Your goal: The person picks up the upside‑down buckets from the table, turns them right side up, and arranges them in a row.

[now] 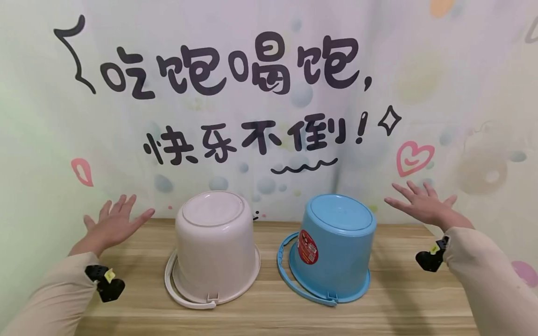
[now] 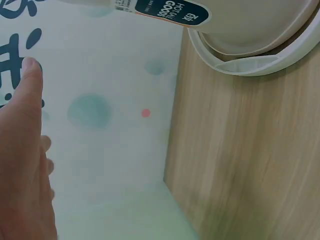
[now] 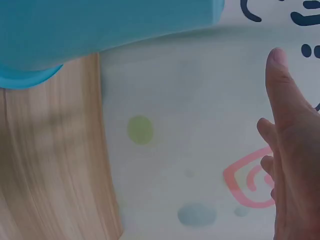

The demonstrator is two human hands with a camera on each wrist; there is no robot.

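Observation:
Upside down on the table stands a pale pinkish-white bucket (image 1: 214,247), its handle (image 1: 170,284) lying on the wood around its rim. To its right is a blue bucket (image 1: 340,252), also bottom up, with a red label (image 1: 308,247) and its blue handle (image 1: 283,270) resting on the table. My left hand (image 1: 111,226) is held in the air left of the pale bucket, fingers spread and straight, touching nothing. Right of the blue bucket, my right hand (image 1: 422,205) hovers with its fingers extended and holds nothing. The left wrist view shows a dark label (image 2: 172,11) on the pale bucket.
The wood-grain table (image 1: 269,322) ends at the back against a hanging printed cloth (image 1: 260,186) with large dark characters. A black camera mount sits on each wrist, the left one (image 1: 107,282) and the right one (image 1: 432,255).

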